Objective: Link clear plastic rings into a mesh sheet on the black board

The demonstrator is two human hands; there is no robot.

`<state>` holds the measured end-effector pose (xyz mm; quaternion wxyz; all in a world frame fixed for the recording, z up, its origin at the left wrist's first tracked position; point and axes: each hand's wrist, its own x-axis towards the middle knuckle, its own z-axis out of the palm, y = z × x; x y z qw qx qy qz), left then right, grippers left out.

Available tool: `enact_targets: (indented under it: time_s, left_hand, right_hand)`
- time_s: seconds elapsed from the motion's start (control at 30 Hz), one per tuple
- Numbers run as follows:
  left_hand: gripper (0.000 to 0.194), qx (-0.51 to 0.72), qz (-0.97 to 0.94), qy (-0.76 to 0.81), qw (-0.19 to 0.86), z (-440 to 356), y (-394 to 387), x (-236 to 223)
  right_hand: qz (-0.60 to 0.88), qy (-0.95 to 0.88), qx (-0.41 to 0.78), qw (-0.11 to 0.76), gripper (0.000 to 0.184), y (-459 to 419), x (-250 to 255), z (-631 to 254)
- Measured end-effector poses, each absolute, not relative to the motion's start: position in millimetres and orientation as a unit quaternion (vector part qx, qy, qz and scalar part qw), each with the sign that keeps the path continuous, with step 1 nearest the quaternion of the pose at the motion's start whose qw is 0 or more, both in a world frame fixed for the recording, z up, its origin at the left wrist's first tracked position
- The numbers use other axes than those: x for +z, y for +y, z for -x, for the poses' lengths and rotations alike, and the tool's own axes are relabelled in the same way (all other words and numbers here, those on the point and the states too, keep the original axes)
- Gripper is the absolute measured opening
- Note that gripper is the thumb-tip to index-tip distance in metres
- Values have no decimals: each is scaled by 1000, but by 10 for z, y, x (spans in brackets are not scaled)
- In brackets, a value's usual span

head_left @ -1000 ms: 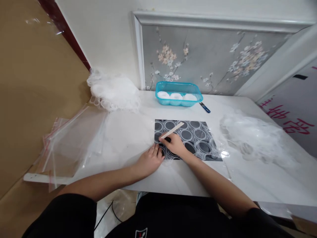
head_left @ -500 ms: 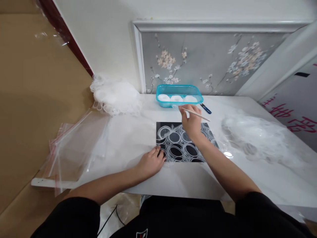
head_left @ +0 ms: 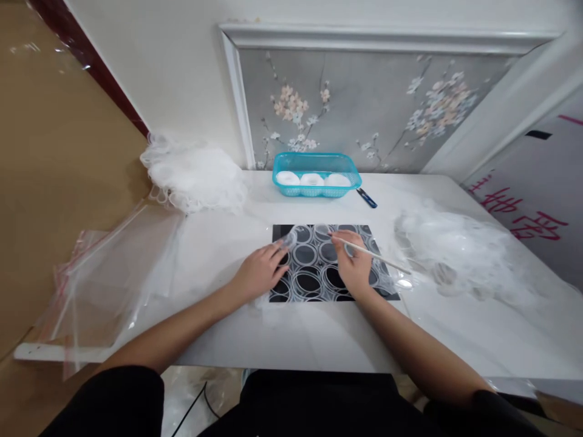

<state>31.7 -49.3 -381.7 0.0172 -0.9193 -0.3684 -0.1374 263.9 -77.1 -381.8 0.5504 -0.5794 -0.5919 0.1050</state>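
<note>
A black sheet (head_left: pixel 314 280) covered with translucent white rings lies flat on the table. My right hand (head_left: pixel 357 261) is over its right half, closed round a thin pale stick (head_left: pixel 382 260) that slants down to the right. My left hand (head_left: pixel 260 271) rests at the sheet's left side, thumb apart from the fingers. Its fingertips touch some bunched clear rings (head_left: pixel 290 238) near the upper left corner. More rings seem to lie beneath both hands, partly hidden.
Behind the sheet stands a blue basket (head_left: pixel 317 190) with three white rolls (head_left: pixel 312 180), and a dark blue cutter (head_left: pixel 367 198) beside it. White ring piles lie left (head_left: pixel 195 176) and right (head_left: pixel 464 249). Clear plastic bags (head_left: pixel 113 273) overlap the table's left edge.
My right hand has come down from in front of the basket to the sheet, still with the stick. My left hand has moved from the sheet's lower left corner up its left side.
</note>
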Motion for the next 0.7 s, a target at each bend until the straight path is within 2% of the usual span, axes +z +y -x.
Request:
enact_targets:
  time_s: [0.17,0.3,0.37,0.53,0.6,0.7]
  left_hand:
    - [54,-188,857,-480,-4,-281,-374,-3774]
    - [35,-189,899,-395,-18,-379,-609,-3795]
    - [30,-168,923,-346,-30,-422,-720,-3837]
    - [38,-138,944,-299,-22,-457,-816,-3925]
    - [40,-127,950,-285,-13,-459,-819,-3947]
    - [42,-103,959,-263,-1,-462,-833,-3974]
  right_hand:
    - [527,-712,231,403,17,-746,-3966,-2597]
    - [546,-704,269,367,15,-735,-3989,-2545]
    - [551,-704,273,356,14,-721,-3979,-2547]
    - [540,-714,265,357,16,-739,-3987,-2560]
    - [527,-739,238,345,19,-784,-3993,-2532]
    - [491,-811,152,279,22,-808,-3948,-2497]
